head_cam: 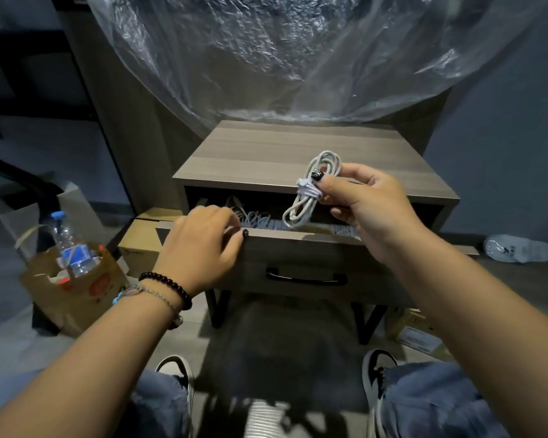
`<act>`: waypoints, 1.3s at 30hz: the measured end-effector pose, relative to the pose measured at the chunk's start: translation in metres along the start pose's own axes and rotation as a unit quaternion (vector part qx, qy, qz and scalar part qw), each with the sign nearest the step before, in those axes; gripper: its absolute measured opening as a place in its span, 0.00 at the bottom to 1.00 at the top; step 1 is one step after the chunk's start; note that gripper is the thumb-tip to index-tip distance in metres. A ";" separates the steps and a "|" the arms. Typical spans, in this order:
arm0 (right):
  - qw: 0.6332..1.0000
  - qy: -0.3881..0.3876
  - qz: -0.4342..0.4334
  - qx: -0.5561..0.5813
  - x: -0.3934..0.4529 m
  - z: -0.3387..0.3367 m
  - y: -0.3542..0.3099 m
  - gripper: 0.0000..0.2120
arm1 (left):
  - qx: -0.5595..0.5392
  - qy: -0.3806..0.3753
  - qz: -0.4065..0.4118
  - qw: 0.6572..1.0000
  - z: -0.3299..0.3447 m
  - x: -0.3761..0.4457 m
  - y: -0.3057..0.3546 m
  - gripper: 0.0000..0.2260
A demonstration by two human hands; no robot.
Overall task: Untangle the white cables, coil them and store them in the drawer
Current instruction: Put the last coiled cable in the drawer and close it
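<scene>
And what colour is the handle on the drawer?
Black. The handle shows best in the head view, on the drawer front.

Dim, soft focus, fisheye-bent edges

I see an off-white, coiled round cable bundle [310, 188] bound at its middle with a pale wrap of the same shade. The wooden nightstand [298, 153] is grey-brown with lengthwise grain bands, and its open wooden drawer [298, 257] matches, carrying a black metal bar handle [306, 278]. Inside it I make out more white loose cables [257, 218]. My right hand [370, 203] shows a black thumbnail with pale specks; my left hand [203, 245] has 1 black beaded bracelet [168, 286] and 1 thin multicoloured one. The brown paper bag [73, 289] bears orange print and holds a clear plastic bottle [70, 245] with a blue cap and blue label.
</scene>
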State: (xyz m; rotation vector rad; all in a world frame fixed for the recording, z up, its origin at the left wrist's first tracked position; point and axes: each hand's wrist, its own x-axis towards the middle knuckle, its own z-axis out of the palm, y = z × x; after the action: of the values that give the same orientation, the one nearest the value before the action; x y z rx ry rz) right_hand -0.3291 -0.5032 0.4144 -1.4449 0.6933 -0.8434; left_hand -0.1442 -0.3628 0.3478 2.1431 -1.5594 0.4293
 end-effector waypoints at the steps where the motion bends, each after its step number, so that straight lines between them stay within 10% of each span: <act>1: 1.000 -0.002 0.008 -0.006 0.004 0.008 0.000 0.11 | 0.014 -0.007 -0.015 1.000 -0.001 -0.003 -0.008 0.11; 7: 0.999 0.008 0.051 -0.014 0.030 0.051 0.004 0.08 | 0.004 -0.041 -0.035 0.999 -0.013 -0.009 -0.023 0.13; 11: 0.978 -0.003 -0.009 -0.211 0.049 0.060 0.007 0.11 | -0.027 -0.038 -0.063 0.997 -0.017 -0.008 -0.025 0.10; 18: 0.901 -0.157 0.072 -0.397 0.071 0.059 0.034 0.08 | 0.014 -0.039 -0.061 0.997 0.002 -0.022 -0.010 0.16; 28: 0.913 -0.073 0.315 -0.249 0.085 0.058 0.096 0.07 | 0.057 0.018 -0.061 0.996 0.004 -0.030 -0.004 0.15; 39: 0.898 -0.062 0.345 -0.266 0.097 0.067 0.115 0.05 | 0.053 0.043 -0.060 0.996 0.007 -0.030 -0.001 0.14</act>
State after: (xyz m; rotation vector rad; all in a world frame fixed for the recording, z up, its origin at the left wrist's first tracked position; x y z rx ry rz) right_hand -0.2118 -0.5533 0.3106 -1.5433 1.3029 0.0066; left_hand -0.1528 -0.3422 0.3269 2.2533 -1.3806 0.5661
